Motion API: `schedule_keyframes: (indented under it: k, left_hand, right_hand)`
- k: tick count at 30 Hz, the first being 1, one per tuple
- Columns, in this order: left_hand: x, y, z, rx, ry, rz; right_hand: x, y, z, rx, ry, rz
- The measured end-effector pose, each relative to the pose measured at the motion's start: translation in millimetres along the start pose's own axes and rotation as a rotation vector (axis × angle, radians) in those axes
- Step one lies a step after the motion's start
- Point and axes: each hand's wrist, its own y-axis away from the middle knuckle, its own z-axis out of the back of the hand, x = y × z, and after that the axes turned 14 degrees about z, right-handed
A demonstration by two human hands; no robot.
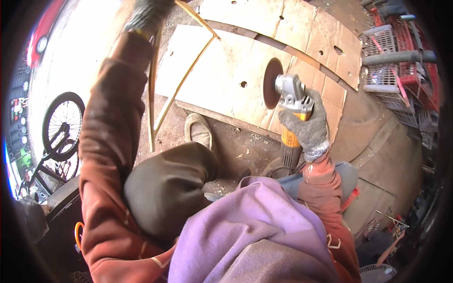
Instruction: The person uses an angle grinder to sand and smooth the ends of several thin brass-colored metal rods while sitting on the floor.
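My right hand (pixel 309 121), in a grey knitted glove, is closed around the yellow and grey body of an angle grinder (pixel 290 137). The grinder's dark reddish-brown disc (pixel 272 83) stands edge-on above the cardboard and points away from me. At the far left, my gloved left hand (pixel 150 13) reaches up to the picture's rim, which cuts off its fingers. It appears to grip a thin, angular frame of light brown strips (pixel 183 81), which hangs from the hand and slants over the cardboard's left side.
Large flattened cardboard sheets (pixel 212 61) with holes lie ahead. My shoe (pixel 198 129) is by their near edge. Red and white plastic crates (pixel 380 61) and a grey pipe (pixel 398 57) are at the far right. A bicycle wheel (pixel 63 126) stands at the left.
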Motion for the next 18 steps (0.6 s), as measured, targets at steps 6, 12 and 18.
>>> schedule_keyframes:
  k: [6,12,18]
  left_hand:
    - [6.2,24.0,37.1,0.05,0.176,0.026]
    - [13.7,73.4,66.0,0.071,0.15,0.059]
    - [0.8,119.8,71.2,0.109,0.019,0.081]
  right_hand:
    - [-25.6,-14.9,-23.0,0.185,0.011,-0.064]
    - [-47.8,-6.7,-46.4,0.291,0.02,-0.066]
    - [-55.2,0.6,-78.0,0.506,-0.153,-0.198]
